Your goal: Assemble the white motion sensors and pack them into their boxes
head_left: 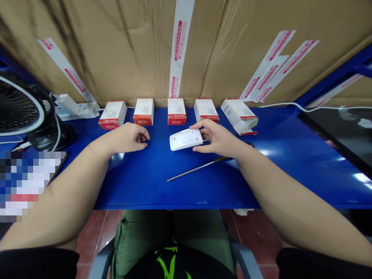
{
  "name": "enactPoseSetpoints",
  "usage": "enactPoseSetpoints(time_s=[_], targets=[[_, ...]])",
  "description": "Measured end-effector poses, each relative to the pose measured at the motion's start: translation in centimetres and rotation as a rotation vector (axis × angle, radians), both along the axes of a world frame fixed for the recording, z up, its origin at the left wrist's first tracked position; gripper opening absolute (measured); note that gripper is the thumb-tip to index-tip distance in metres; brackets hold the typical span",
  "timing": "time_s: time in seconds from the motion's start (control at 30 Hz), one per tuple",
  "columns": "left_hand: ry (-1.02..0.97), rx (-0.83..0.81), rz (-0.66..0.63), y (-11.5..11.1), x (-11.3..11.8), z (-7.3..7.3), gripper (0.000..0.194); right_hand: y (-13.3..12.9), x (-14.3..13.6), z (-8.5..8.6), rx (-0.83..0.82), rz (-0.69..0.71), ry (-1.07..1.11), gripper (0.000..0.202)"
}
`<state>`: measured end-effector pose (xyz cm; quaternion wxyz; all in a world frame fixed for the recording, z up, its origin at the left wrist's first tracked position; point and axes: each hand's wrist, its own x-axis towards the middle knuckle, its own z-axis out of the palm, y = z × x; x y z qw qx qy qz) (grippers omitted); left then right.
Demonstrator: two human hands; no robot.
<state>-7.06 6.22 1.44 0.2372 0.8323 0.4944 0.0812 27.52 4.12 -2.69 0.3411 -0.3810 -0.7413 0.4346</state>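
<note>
A white motion detector (186, 139) with a clear window lies tilted over the blue table, its right end between the thumb and fingers of my right hand (216, 137). A thin dark piece shows at that end, partly covered by the hand. My left hand (132, 138) rests left of the detector, apart from it, with fingers curled. A tiny pale speck shows by its thumb tip, too small to name. A screwdriver (192, 171) lies in front of the detector, its tip pointing left. My right forearm hides most of its yellow handle.
Several red-and-white boxes (176, 111) line the back of the table (139, 186); the rightmost box (240, 116) has an open flap. A black fan (20, 108) and a power strip (78, 110) stand at left. Cardboard (139, 50) closes the back. A dark panel (343, 131) is at right.
</note>
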Motion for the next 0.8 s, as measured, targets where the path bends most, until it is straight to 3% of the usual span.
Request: enactPoseSetpoints(time_s=[0.13,0.33,0.7,0.8], targets=[[0.005,-0.005,-0.006,0.1,0.1,-0.3,0.019,-0.2,0.0,0.3,0.044,-0.040,-0.024,0.054],[0.006,0.017,-0.040,0.4,0.1,-0.7,0.017,-0.4,-0.1,0.9,-0.031,-0.124,-0.067,0.054],[0.008,0.111,-0.089,0.3,0.4,-0.9,0.012,-0.4,-0.5,0.2,0.107,-0.027,-0.159,0.047],[-0.155,0.201,-0.100,-0.8,1.6,-1.1,0.040,-0.3,-0.7,0.1,0.154,-0.002,-0.181,0.047]])
